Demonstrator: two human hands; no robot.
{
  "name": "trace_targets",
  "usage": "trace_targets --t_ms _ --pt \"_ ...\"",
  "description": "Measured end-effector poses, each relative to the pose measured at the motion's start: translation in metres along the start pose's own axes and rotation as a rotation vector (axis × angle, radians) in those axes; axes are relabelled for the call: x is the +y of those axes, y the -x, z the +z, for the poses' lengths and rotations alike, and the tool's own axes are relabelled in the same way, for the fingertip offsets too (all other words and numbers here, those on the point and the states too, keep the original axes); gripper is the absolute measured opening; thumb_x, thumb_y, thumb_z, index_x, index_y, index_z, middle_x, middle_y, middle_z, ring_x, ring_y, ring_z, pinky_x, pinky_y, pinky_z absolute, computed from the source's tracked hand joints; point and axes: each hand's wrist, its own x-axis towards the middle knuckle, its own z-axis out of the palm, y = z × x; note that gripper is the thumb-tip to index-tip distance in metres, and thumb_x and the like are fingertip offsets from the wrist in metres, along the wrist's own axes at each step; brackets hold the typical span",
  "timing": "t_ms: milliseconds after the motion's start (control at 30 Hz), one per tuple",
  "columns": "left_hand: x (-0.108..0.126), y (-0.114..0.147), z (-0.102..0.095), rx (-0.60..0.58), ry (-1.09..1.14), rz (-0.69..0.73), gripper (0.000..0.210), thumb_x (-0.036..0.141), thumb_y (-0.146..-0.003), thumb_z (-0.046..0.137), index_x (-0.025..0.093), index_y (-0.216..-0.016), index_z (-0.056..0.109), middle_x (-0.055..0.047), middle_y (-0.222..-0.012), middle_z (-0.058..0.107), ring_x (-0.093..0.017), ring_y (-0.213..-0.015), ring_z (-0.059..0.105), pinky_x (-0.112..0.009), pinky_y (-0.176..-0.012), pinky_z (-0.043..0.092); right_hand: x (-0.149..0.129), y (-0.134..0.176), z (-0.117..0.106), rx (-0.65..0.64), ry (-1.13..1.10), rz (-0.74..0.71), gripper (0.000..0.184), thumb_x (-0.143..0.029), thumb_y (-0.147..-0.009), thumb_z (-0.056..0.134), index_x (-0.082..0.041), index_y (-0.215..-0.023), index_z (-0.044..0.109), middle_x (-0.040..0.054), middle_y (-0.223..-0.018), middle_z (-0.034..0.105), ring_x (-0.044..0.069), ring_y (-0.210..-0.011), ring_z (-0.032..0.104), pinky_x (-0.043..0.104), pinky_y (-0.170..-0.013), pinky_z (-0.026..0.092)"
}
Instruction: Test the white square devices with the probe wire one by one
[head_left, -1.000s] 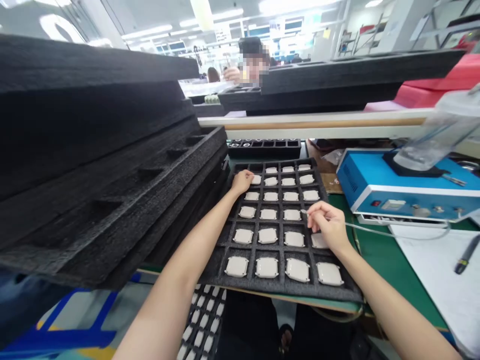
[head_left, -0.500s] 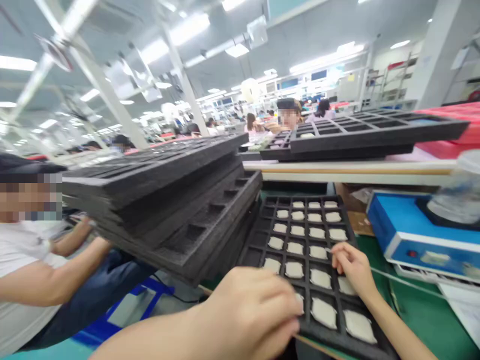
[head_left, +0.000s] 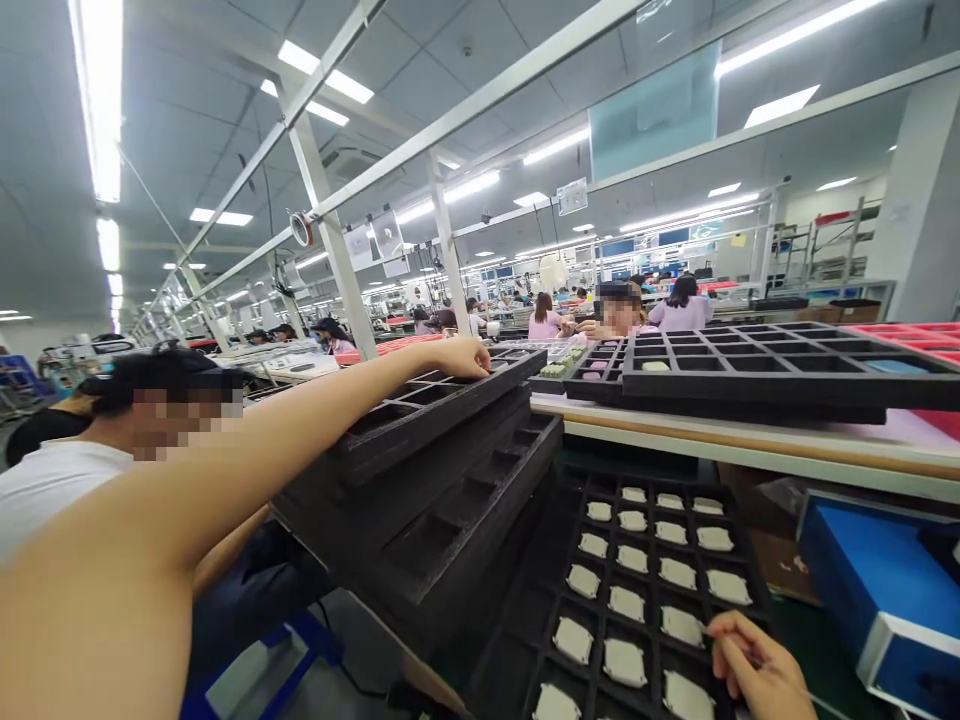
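Note:
My left arm stretches across to the top of a stack of black compartment trays. There my left hand is down at the compartments with its fingers closed; what they hold, if anything, is hidden. Lower down, my right hand is at the right side of another black tray, its fingers curled together. I cannot make out anything in them. Pale square pieces lie one to a compartment in this lower tray, and one pale piece is right beside my right fingertips. The left column of compartments shows no pieces.
A blue box-shaped device stands right of the lower tray. Behind is a shelf with more black trays and red trays. A person in a white top sits close at left; others work farther back.
My left hand has gone from above the lower tray up to the top tray of the stack. The view has tilted up; my right hand stays by the lower tray's right side.

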Motion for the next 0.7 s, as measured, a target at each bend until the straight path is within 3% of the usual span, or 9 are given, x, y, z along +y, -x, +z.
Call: trace_targets --t_ms 167,267,433,500,600,700 --pt "0.0 -0.015 0.001 -0.048 0.041 -0.101 0.022 0.032 -0.07 0.057 0.014 -0.071 0.069 -0.009 -0.08 0.07 -0.018 -0.072 0.062 -0.023 -0.063 0.045 -0.002 -0.001 0.0 -0.019 -0.002 -0.002 0.024 -0.042 -0.07 0.054 -0.018 -0.075 0.057 -0.0016 -0.051 0.054 0.013 -0.044 0.046 0.024 -0.045 0.033" --pt "0.009 -0.025 0.0 -0.082 0.026 -0.186 0.028 0.038 -0.073 0.061 0.01 -0.067 0.066 -0.011 -0.073 0.068 -0.017 -0.066 0.063 -0.025 -0.062 0.048 -0.005 0.0 0.0 -0.011 0.003 -0.011 0.021 -0.038 -0.07 0.052 -0.018 -0.074 0.057 -0.002 -0.051 0.054 0.013 -0.045 0.046 0.023 -0.046 0.034" --pt "0.035 -0.041 0.006 -0.132 -0.044 -0.308 0.023 0.033 -0.082 0.061 0.01 -0.081 0.063 -0.004 -0.075 0.067 -0.013 -0.064 0.063 -0.029 -0.063 0.052 -0.018 0.003 0.003 0.01 -0.001 -0.013 0.019 -0.037 -0.069 0.051 -0.019 -0.071 0.056 -0.0028 -0.049 0.052 0.012 -0.043 0.045 0.023 -0.044 0.033" --pt "0.046 -0.046 0.002 -0.085 -0.078 -0.315 0.018 0.026 -0.075 0.069 0.009 -0.082 0.066 -0.008 -0.075 0.068 -0.017 -0.069 0.065 -0.033 -0.065 0.053 -0.025 0.006 0.004 0.011 0.008 -0.019 0.018 -0.036 -0.07 0.049 -0.019 -0.071 0.055 -0.0031 -0.049 0.052 0.012 -0.043 0.044 0.023 -0.045 0.033" --pt "0.063 -0.036 -0.017 0.08 -0.118 -0.266 0.028 0.021 -0.063 0.074 0.005 -0.086 0.07 -0.019 -0.084 0.07 -0.03 -0.085 0.065 -0.039 -0.073 0.051 -0.034 0.009 0.006 0.023 0.034 -0.036 0.017 -0.034 -0.071 0.047 -0.019 -0.07 0.053 -0.0033 -0.049 0.051 0.012 -0.044 0.043 0.023 -0.046 0.033" --pt "0.083 0.017 -0.031 0.333 -0.064 -0.135 0.039 0.035 -0.075 0.061 0.011 -0.106 0.068 -0.016 -0.103 0.069 -0.029 -0.097 0.063 -0.038 -0.083 0.049 -0.04 0.012 0.007 0.038 0.059 -0.067 0.017 -0.033 -0.07 0.045 -0.018 -0.069 0.053 -0.0028 -0.047 0.051 0.012 -0.044 0.043 0.023 -0.046 0.034"
